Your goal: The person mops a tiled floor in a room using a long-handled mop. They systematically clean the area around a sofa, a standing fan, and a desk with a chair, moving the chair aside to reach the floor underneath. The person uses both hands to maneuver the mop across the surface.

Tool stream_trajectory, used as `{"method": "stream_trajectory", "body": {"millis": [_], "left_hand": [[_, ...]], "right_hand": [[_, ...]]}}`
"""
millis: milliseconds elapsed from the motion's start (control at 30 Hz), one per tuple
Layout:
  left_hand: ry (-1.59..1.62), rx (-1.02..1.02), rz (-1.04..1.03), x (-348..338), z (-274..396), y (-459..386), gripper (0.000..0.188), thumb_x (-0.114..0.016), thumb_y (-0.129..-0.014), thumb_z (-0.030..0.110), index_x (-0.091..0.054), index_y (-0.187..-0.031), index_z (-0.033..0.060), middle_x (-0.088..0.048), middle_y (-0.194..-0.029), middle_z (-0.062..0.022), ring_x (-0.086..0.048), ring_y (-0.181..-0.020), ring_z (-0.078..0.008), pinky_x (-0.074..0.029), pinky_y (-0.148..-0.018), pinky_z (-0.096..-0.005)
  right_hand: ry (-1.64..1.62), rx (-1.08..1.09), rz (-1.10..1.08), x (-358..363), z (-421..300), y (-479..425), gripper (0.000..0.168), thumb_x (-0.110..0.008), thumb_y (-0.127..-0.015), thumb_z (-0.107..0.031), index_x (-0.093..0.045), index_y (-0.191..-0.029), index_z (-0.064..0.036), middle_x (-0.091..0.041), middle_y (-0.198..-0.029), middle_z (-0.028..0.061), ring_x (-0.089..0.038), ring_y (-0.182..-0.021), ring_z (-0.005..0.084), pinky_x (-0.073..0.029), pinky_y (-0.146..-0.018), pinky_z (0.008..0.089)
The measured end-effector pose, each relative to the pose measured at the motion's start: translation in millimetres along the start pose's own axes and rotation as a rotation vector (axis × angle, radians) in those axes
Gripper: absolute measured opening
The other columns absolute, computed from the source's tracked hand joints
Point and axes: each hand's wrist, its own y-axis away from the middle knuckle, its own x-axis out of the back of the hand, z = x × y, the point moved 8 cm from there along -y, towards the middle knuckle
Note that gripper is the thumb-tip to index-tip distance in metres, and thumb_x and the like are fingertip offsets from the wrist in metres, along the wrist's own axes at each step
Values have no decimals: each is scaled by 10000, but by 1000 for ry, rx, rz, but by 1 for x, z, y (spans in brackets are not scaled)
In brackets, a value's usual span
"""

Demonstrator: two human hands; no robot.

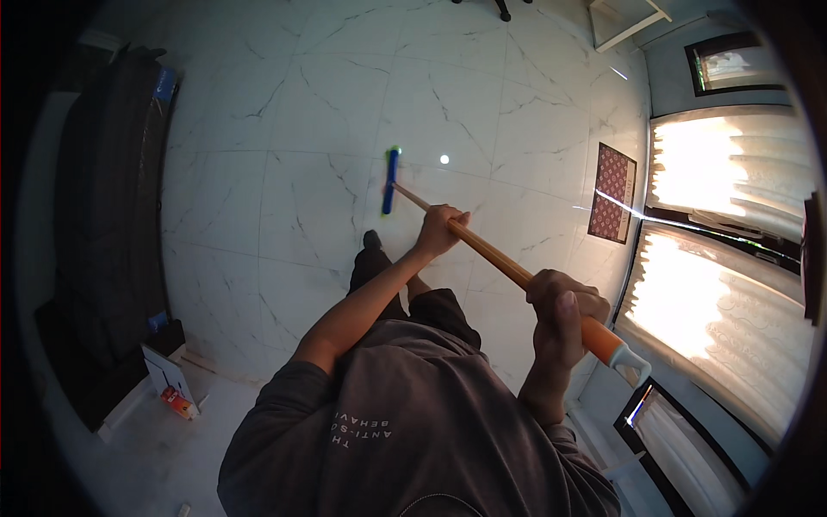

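Note:
A long-handled broom slants across the view, with an orange handle. Its narrow blue head, edged in green, is at the marble-patterned tile floor beyond my feet. My left hand is wrapped around the middle of the handle. Higher up, close to the thick orange grip, my right hand is closed on the same handle. A pale hanging hook sticks out at the handle's end behind my right hand. Whether the bristles press on the floor cannot be made out.
A long dark-covered piece of furniture lines the left side. Near its lower end stands a printed panel or box. A red patterned doormat lies at right, by curtained windows. Dark chair feet and a white frame are at the top.

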Motion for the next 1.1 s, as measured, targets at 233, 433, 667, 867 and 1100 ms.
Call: {"method": "stream_trajectory", "body": {"millis": [233,433,667,867,1100], "left_hand": [[-270,62,161,137,-117,-18,395,-660,-863,192,-515,-550,0,-522,-540,-152,-524,-577,-354,-412,-599,-453],[-64,104,39,108,-143,-68,400,-674,-879,244,-542,-589,2,-527,-568,-143,-535,-614,-319,-404,-605,-436],[229,6,-351,20,-72,-124,438,-664,-900,292,-533,-627,-25,-548,-646,-152,-519,-614,-275,-413,-625,-409],[160,-66,-264,55,-23,-140,454,-641,-899,260,-470,-583,-17,-506,-573,-174,-506,-589,-335,-413,-627,-438],[-184,-2,56,186,-104,-157,387,-660,-865,215,-542,-573,-10,-527,-568,-176,-543,-588,-367,-404,-589,-451]], "right_hand": [[-89,-229,-123,-85,124,-38,402,-499,-978,-142,-489,-607,13,-452,-566,69,-403,-505,146,-367,-515,302],[124,-293,-125,-127,117,-76,359,-517,-957,-50,-473,-612,43,-461,-583,43,-393,-509,111,-315,-484,281],[339,13,-81,-155,65,-115,382,-596,-885,2,-375,-574,18,-453,-546,65,-402,-502,155,-324,-483,314],[121,16,124,-116,22,-136,403,-589,-883,-88,-414,-536,17,-471,-537,88,-480,-495,185,-378,-486,298],[-126,-228,-8,-118,130,-170,440,-517,-970,-162,-425,-564,-17,-408,-536,75,-409,-548,194,-368,-561,338]]}}
